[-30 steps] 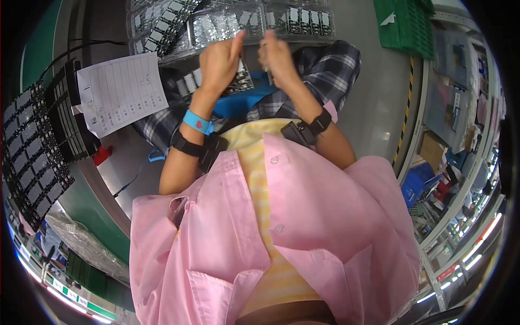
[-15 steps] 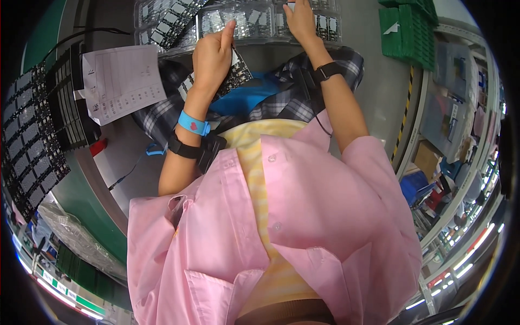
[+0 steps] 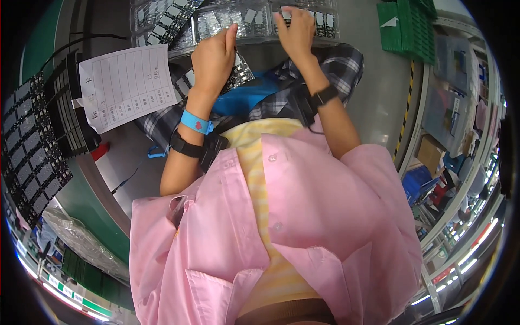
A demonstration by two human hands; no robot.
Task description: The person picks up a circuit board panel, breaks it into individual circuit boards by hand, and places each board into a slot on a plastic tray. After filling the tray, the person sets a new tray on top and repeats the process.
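Observation:
My left hand is closed around a black circuit board panel with white rectangles, held above my lap. Part of that panel is covered by the hand, and the thumb points up along it. My right hand hovers over the right part of a clear plastic tray, thumb and fingers apart, with nothing visible between them. Small boards lie in the tray's compartments. Another long board panel rests slantwise across the tray's left part.
A paper form hangs at the left beside a black rack. More board panels stand at the far left. Green crates are stacked at the right, near a shelf with bins. Blue material lies on my lap.
My right hand has drawn back toward me from the tray's far side, and the pale piece at its fingertips no longer shows. The left hand still grips the panel, nearly in place.

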